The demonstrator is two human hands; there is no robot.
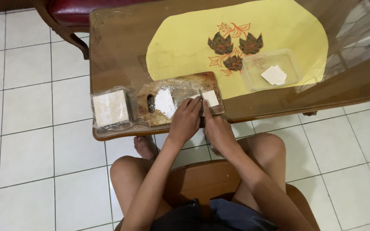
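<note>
Gripping a thin metal blade [201, 99] with fingers clamped, both the left hand [186, 121] and right hand [217, 128] rest on the wooden cutting board [180, 85], beside its flour pile [165, 102].

1. This looks like a room in a home, probably a dining or living area.
2. A carved wooden table [116, 47] with a glass top stands on a white tiled floor [26, 141].
3. A yellow placemat [185, 42] with a leaf pattern lies on the table.
4. A wooden chair with a red padded seat [71, 10] sits at the far side.
5. The person sits barefoot on a wooden seat [202, 177], in shorts.
</note>
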